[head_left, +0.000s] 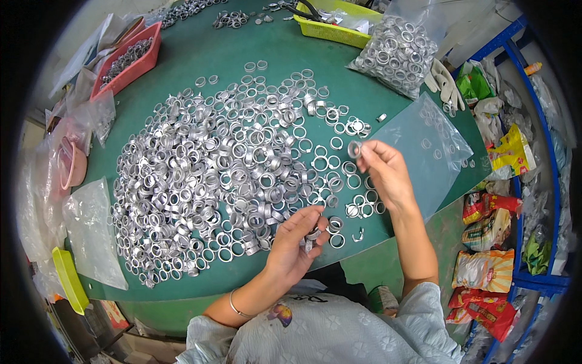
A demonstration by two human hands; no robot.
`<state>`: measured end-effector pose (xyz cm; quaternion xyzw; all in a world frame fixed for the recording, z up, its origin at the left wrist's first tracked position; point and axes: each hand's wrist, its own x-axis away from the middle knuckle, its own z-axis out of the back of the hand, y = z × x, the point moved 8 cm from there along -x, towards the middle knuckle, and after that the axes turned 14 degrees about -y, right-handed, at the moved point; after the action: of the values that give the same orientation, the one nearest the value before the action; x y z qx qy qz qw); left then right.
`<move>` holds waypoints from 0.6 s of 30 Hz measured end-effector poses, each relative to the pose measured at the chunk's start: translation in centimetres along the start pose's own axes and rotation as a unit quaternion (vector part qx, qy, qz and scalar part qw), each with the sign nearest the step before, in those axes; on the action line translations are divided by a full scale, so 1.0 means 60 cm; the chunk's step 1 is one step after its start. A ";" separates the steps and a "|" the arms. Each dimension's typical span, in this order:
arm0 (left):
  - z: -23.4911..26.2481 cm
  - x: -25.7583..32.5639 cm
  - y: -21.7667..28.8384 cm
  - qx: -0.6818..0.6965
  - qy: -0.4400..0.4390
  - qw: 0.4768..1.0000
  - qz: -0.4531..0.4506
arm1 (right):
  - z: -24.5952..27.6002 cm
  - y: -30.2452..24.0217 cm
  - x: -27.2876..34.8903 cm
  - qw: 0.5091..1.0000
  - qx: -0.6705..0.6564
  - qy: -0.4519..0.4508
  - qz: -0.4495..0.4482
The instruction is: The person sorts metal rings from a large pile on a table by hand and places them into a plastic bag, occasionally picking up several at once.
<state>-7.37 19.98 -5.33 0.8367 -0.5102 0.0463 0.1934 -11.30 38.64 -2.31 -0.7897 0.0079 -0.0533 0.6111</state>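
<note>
A wide heap of silver metal rings covers the middle and left of the green table. My right hand is raised over the table's right side, thumb and fingers pinching one metal ring. At the heap's near right edge, my left hand curls round several metal rings, partly hidden by the fingers. Between and beyond my hands lie loose rings. A small broken-looking metal piece rests near the front edge.
A clear bag full of rings stands at the back right, with a flat clear plastic bag nearer me. Pink basket at the back left; yellow basket at the back. A blue shelf rack with packets stands right of the table.
</note>
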 end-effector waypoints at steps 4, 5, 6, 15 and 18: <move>-0.007 -0.007 0.005 -0.035 -0.018 0.999 -0.014 | -0.051 0.000 0.031 0.994 -0.094 -0.062 -0.004; -0.009 -0.007 0.007 -0.043 -0.019 0.999 -0.016 | -0.058 -0.002 0.037 0.995 -0.075 -0.064 -0.001; -0.011 -0.008 0.008 -0.051 -0.022 0.998 -0.019 | -0.066 -0.007 0.042 0.996 -0.055 -0.066 0.002; -0.013 -0.007 0.006 -0.062 -0.010 0.998 -0.013 | -0.096 -0.041 0.055 0.967 0.232 -0.076 0.075; -0.010 -0.006 -0.006 -0.039 0.001 0.999 0.028 | -0.122 -0.051 0.036 0.877 0.443 -0.083 0.166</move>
<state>-7.15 20.66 -4.98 0.8140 -0.5348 0.0323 0.2245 -9.97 32.21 2.64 -0.4256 0.0633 0.1169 0.8951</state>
